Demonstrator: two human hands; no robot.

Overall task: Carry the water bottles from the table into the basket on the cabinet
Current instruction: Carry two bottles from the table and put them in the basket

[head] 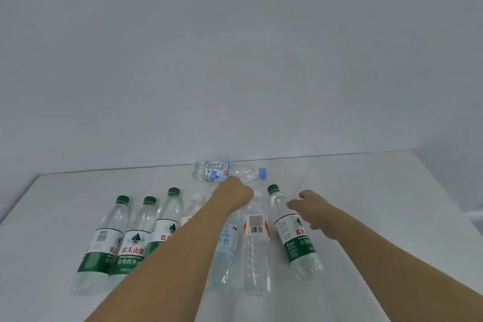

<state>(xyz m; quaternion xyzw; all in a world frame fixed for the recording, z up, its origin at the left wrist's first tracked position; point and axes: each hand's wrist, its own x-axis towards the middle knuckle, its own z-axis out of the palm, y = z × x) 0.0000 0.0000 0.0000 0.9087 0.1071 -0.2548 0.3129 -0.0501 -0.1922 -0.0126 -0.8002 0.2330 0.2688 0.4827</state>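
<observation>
While both arms are reaching over the desk [392, 191], the left hand [232, 192] is hovering at the lying blue-capped bottle [224, 172] just beyond it; whether its fingers are curled cannot be told. The right hand [311, 208], fingers apart and holding nothing, is nearing the green-capped bottle [292, 232] immediately to its left. These thin clear bottles are probably light, smooth and easily dented; gripping around the labelled midsection is advised.

A white desk [366, 191] carries a row of upright water bottles [136, 240], four green-capped, others clear, and one blue-capped bottle [217, 171] lying on its side behind them.
</observation>
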